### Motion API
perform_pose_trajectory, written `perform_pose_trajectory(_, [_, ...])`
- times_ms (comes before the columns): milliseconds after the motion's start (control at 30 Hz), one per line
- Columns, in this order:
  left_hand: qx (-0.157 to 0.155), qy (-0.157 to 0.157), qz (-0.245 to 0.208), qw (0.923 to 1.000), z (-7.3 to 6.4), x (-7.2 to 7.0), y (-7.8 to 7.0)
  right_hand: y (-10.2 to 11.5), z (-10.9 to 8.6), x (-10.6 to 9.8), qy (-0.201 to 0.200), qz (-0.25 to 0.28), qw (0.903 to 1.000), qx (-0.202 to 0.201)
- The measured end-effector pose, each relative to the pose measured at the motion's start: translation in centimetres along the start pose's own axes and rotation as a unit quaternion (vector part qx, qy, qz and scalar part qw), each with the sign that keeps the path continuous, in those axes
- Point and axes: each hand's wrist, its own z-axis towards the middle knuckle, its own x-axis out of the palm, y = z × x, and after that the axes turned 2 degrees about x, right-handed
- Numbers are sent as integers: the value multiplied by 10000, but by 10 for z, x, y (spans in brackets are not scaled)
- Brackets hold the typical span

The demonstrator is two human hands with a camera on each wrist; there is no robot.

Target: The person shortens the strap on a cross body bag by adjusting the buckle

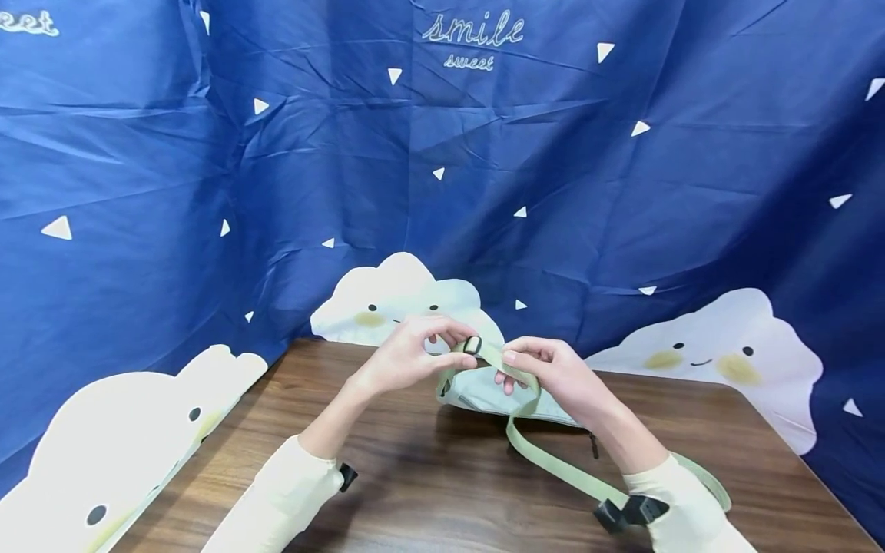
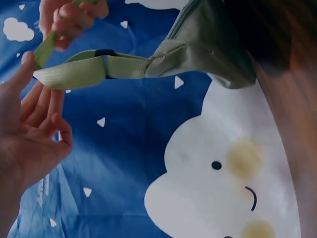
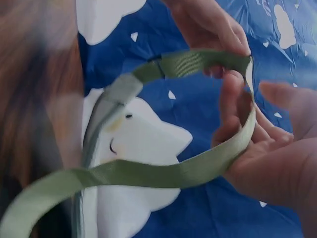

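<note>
A pale green bag [image 1: 484, 393] lies on the table beyond my hands, its light green webbing strap [image 1: 563, 468] lifted up in front of it. Thumb and fingers of my left hand [image 1: 408, 355] pinch the strap right at a black slide buckle [image 1: 473, 346]. Just to the right, my right hand [image 1: 556, 375] holds the same strap between thumb and fingers. From there the strap [image 3: 143, 173] hangs in a curve toward the table. Seen from the left wrist, the strap [image 2: 74, 75] folds into a loop and runs to the bag's corner [image 2: 208, 52].
The brown wooden table [image 1: 415, 476] reaches back to a blue curtain [image 1: 442, 177] printed with clouds and triangles. More strap [image 1: 712, 488] loops out past the right sleeve [image 1: 681, 511]. A dark zipper pull [image 1: 594, 445] hangs by the bag's right side.
</note>
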Motion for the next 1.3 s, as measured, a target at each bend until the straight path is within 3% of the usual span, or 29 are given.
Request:
perform_pose_trajectory(233, [-187,-30,-257,9995,0,10,-3,-6,4,8,-253,798,9965,79])
perform_pose_trajectory(500, [417,-148,-53,9990,0,16,-4,-8,5,13,-124,1020,9946,-147])
perform_pose_trajectory(800, [558,19,47,9984,1,14,-6,-9,3,14,-175,894,9957,-190])
perform_pose_trajectory(1033, [391,298,-71,9988,1,19,-5,-11,4,16,-304,478,9976,-408])
perform_pose_trajectory(1300, [128,262,-384,9988,0,20,-5,-12,6,24,-303,950,9948,-229])
